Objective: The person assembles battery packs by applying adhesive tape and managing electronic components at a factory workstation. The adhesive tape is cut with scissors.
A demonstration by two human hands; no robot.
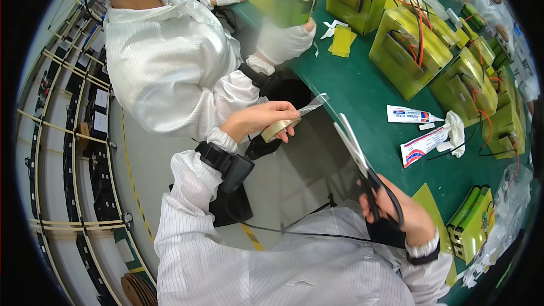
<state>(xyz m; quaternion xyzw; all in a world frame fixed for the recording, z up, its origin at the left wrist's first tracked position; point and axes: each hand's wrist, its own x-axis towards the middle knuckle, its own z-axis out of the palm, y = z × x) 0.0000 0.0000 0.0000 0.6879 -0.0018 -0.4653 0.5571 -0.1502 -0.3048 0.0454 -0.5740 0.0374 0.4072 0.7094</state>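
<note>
My left hand (256,119) is closed round a roll of clear tape (274,131), and a loose strip of tape (313,104) sticks out from it toward the green table. In my right hand (403,211) is a pair of scissors (362,157) with black handles. Its blades point up and away, slightly parted, with their tips to the right of the tape strip and not touching it. Both hands are above the gap in front of the table edge. Part of the right hand's fingers is hidden behind the scissor handles.
The green table (351,85) holds yellow-wrapped battery packs (409,51) with red and black wires. Two white tubes (409,114) lie beside crumpled tissue (455,134). An open pack with green cells (470,221) is at the near right. A co-worker (164,56) at left handles a cell block (293,0).
</note>
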